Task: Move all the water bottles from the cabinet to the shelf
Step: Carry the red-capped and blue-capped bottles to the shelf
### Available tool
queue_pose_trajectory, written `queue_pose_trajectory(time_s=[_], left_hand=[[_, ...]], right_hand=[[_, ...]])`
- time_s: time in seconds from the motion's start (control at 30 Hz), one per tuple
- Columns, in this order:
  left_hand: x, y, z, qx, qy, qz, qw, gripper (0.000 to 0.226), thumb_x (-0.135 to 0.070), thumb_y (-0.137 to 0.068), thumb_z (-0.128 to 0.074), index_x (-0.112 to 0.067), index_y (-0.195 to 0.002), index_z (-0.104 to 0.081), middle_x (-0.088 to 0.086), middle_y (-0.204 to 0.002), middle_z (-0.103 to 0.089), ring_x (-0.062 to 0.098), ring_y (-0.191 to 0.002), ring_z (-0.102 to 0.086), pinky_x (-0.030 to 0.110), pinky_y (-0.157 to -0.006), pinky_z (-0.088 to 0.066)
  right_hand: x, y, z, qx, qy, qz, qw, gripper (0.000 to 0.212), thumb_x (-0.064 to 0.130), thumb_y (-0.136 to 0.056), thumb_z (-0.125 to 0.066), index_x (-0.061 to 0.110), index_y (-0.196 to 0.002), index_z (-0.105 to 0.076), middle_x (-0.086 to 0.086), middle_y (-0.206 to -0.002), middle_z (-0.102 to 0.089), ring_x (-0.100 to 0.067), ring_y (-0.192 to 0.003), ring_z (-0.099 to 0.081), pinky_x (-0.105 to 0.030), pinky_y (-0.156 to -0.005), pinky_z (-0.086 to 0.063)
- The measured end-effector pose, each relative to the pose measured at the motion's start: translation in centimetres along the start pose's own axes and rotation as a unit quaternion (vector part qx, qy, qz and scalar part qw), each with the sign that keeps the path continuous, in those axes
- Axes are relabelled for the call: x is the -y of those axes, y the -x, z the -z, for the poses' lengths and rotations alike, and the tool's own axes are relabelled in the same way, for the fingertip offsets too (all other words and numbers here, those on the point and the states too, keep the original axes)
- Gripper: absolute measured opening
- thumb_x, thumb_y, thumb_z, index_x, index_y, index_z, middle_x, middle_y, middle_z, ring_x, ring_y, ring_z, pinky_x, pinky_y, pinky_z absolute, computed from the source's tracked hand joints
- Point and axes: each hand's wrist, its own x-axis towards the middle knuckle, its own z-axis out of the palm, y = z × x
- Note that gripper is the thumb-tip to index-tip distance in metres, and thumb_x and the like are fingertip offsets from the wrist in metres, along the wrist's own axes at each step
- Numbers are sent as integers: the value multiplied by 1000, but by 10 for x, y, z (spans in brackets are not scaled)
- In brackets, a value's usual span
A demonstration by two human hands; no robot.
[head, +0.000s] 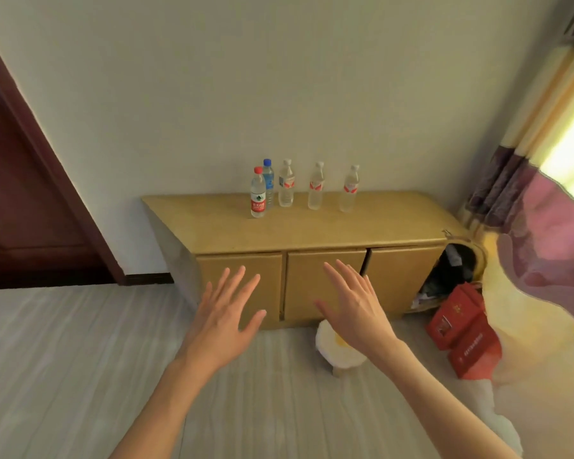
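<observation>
In the head view we hold both hands out in the lower middle of the frame, backs up, in front of the cabinet (312,226). Our left hand (224,318) has its fingers (239,279) straight and spread, holding nothing. Our right hand (353,303) is just beside it, fingers likewise straight and fanned, also gripping nothing. Neither hand touches the cabinet or each other.

The five water bottles stand upright on the cabinet top, a little above the centre of the frame, near the wall. From the left: a red-capped bottle (258,193) with a red label, a blue-capped bottle (268,182) just behind it, then three clear bottles with pale caps, the first (286,183) near the blue one, the second (316,187) and third (349,190) spaced apart toward the right.

A dark wooden door (24,200) fills the left edge. A red bag (461,329) sits on the floor at lower right, below a patterned curtain (544,210).
</observation>
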Motion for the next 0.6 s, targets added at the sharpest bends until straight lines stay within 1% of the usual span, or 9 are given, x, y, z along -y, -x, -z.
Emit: queue_pose_trajectory(time_s=[0.07, 0.17, 0.3, 0.4, 0.47, 0.5, 0.53, 0.6], left_hand=[[16, -38, -4, -6, 4, 11, 1000, 73, -64, -77, -15, -30, -141, -16, -1, -153, -10, 11, -137, 6, 38, -113, -2], [44, -90, -18, 9, -2, 30, 1000, 74, -64, -76, -12, -30, -141, -14, -1, -153, -9, 10, -137, 6, 37, -113, -2], [84, -161, -43, 30, 1, 38, 999, 75, -65, -75, -12, -30, -141, -19, -1, -153, -12, 13, -138, 1, 39, -114, -7], [118, -226, -58, 49, -1, 34, 998, 75, -64, -75, -11, -28, -141, -19, 0, -153, -13, 18, -140, -3, 38, -113, -5], [138, -274, -60, 52, 0, 26, 998, 66, -58, -83, -22, -27, -142, -17, 0, -153, -11, 18, -141, -3, 36, -113, -2], [149, -298, -60, 55, 0, 21, 998, 60, -51, -89, -31, -27, -142, -16, 0, -153, -9, 18, -141, -2, 35, -113, -2], [159, -322, -59, 55, 0, 15, 998, 57, -43, -92, -36, -27, -142, -14, 0, -154, -7, 17, -141, -1, 35, -114, -3], [175, -367, -56, 46, 4, 4, 999, 56, -34, -93, -41, -26, -142, -15, 1, -153, -10, 20, -141, -6, 36, -114, -6]], right_hand=[[-4, -46, -5, 0, -8, 11, 1000, 65, 44, -89, -48, 23, -143, -19, -6, -152, -22, -24, -141, -15, -44, -116, -11], [-15, -104, -26, 23, -15, 22, 999, 65, 45, -89, -47, 22, -143, -20, -6, -152, -22, -22, -141, -15, -42, -116, -10], [-35, -179, -57, 50, -9, 7, 999, 64, 47, -90, -43, 24, -143, -16, -4, -153, -19, -20, -141, -12, -39, -116, -8], [-49, -242, -76, 56, -6, -11, 998, 63, 47, -90, -43, 25, -143, -15, -4, -153, -18, -20, -141, -12, -39, -116, -8], [-56, -288, -85, 51, -7, -22, 998, 64, 47, -90, -43, 25, -143, -16, -4, -153, -19, -20, -141, -13, -40, -116, -9], [-58, -311, -88, 46, -9, -27, 999, 64, 47, -90, -43, 24, -143, -17, -5, -152, -21, -21, -141, -15, -41, -116, -11], [-59, -333, -91, 41, -11, -32, 999, 64, 48, -90, -44, 24, -143, -19, -6, -152, -22, -22, -140, -17, -42, -116, -12], [-61, -374, -95, 35, -12, -38, 999, 63, 48, -89, -45, 22, -143, -21, -7, -151, -25, -23, -139, -19, -42, -115, -15]])
